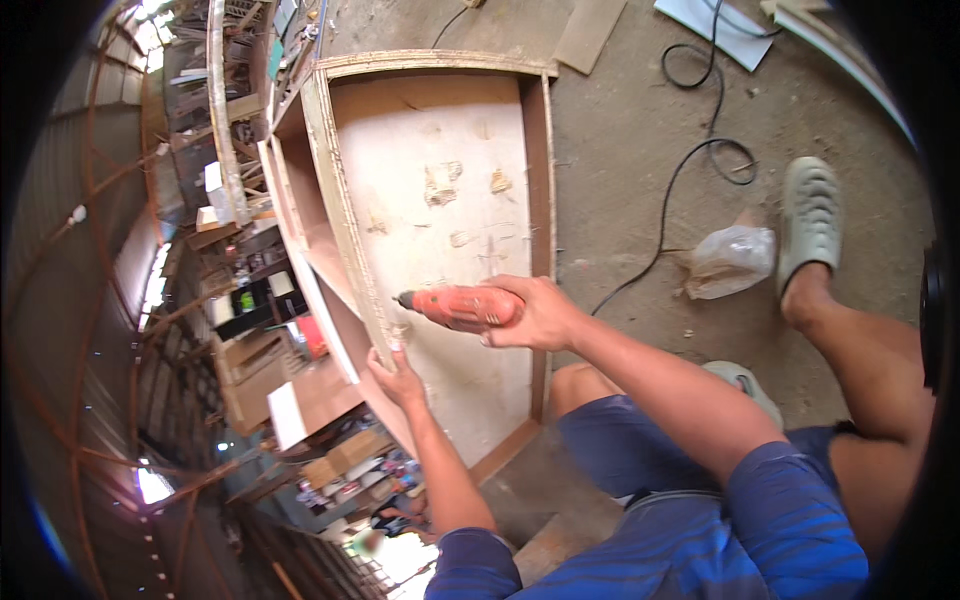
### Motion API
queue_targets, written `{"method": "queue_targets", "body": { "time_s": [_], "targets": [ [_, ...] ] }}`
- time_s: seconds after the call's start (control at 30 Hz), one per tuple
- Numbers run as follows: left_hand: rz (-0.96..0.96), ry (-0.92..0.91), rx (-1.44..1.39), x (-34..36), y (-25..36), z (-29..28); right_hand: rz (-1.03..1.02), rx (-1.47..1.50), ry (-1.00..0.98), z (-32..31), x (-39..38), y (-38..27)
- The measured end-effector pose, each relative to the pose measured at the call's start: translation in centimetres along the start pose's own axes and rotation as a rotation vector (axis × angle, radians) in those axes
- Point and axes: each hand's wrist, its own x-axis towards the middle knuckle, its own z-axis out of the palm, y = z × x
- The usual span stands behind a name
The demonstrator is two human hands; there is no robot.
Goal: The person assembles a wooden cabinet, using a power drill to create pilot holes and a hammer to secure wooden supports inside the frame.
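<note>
My right hand (540, 315) is wrapped round a red power drill (465, 307), held level with its black chuck pointing left. The chuck's tip is close to the rough front edge of a wooden cabinet carcass (345, 200); whether the bit touches the wood I cannot tell. My left hand (398, 380) grips that same edge just below the drill, thumb on the near side. Inside the carcass, the pale back panel (430, 130) carries several tan patches and scratches. Part of the panel is hidden behind the drill and my right hand.
A black cable (660, 235) loops over the concrete floor to the right. Near it lie a clear plastic bag (735, 262) and my foot in a pale clog (812, 205). Flat boards (590, 32) lie beyond. Stacked wood and boxes (290, 415) fill the left.
</note>
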Motion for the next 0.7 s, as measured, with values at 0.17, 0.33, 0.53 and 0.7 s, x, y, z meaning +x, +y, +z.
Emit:
{"method": "queue_targets", "body": {
  "time_s": [0.17, 0.33, 0.53, 0.7],
  "targets": [
    [-0.001, -0.074, -0.054, 0.1, 1.2, 0.4, -0.070, -0.120, -0.004, 0.3, -2.7, 2.2],
    [-0.062, -0.234, -0.388, 0.5, 0.1, -0.3, -0.159, -0.245, -0.048, 2.1, -4.4, 4.5],
    [-0.040, -0.241, -0.451, 0.4, 0.2, 0.1, -0.280, -0.220, 0.081, 5.5, -3.2, 6.3],
    [-0.020, -0.182, -0.375, 0.2, 0.3, -0.4, -0.293, -0.226, 0.114, 4.6, -1.6, 5.0]
  ]
}}
